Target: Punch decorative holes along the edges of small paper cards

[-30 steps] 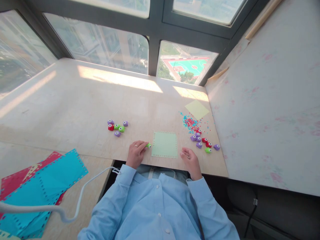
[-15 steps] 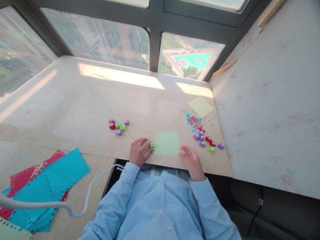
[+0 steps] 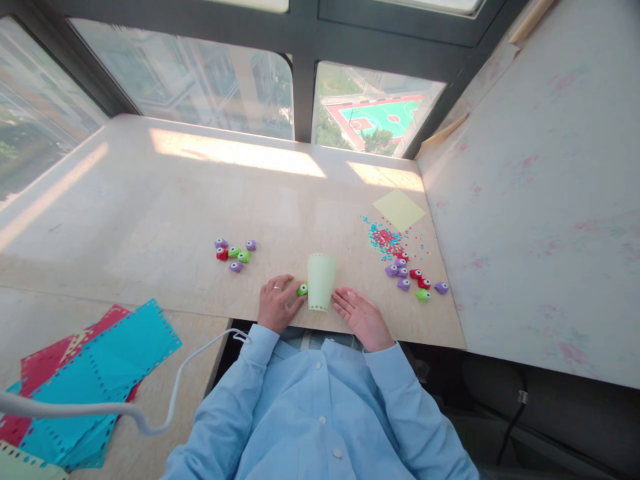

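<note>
My left hand (image 3: 280, 303), with a ring on one finger, holds a small green paper punch (image 3: 303, 289) by the fingertips at the left edge of a pale green sheet of paper (image 3: 321, 280). Small holes run along the sheet's top and bottom edges. The sheet bends over toward the left, its right side raised. Against that right side, my right hand (image 3: 363, 317) rests with fingers stretched out and palm turned up and inward. How the sheet sits in the punch is too small to tell.
Purple, red and green punches lie in a left group (image 3: 235, 254) and a right group (image 3: 411, 277). Behind the right one are red and blue paper bits (image 3: 387, 240) and a pale yellow sheet (image 3: 399, 210). Punched blue sheets (image 3: 125, 353) and a white cable (image 3: 175, 387) lie left.
My right hand has moved left and its fingers have straightened. The flat green sheet now curls over to the left. My left hand stays at the green punch.
</note>
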The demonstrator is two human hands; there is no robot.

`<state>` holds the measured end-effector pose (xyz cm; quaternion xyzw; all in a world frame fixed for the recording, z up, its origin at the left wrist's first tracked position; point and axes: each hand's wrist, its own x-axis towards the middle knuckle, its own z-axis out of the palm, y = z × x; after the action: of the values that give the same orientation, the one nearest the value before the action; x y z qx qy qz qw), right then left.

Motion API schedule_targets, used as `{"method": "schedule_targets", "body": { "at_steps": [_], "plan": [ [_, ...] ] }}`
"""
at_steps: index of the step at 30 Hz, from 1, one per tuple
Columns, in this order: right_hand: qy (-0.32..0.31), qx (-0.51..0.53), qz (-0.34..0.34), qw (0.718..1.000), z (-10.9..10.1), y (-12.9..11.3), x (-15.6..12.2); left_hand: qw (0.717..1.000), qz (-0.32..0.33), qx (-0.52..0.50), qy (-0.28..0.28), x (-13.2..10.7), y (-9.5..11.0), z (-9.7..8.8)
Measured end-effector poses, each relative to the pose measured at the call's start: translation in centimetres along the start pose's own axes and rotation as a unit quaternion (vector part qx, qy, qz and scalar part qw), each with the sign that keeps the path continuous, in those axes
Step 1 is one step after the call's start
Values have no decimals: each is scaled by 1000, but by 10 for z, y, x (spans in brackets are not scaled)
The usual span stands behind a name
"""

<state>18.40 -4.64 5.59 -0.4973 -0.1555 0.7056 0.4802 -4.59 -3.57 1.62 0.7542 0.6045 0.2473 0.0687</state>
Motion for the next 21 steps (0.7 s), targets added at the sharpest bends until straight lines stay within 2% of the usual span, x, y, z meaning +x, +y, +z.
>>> {"method": "schedule_targets", "body": {
  "at_steps": [6,10,12,15,21],
  "plan": [
    [-24,-61,8,998,24,6,5,1000,-2,6,-17,-1,0,-1],
    [7,-163,-19,986,30,3,8,1000,-1,2,-8,-1,0,-1],
    [30,-223,-44,973,25,-1,11,1000,2,0,-4,-1,0,0],
    [62,-309,-99,944,7,-10,18,1000,4,-5,-3,-1,-1,1],
    [133,-466,-208,849,-32,-33,27,999,3,-40,11,-3,-3,0]
  ]
}}
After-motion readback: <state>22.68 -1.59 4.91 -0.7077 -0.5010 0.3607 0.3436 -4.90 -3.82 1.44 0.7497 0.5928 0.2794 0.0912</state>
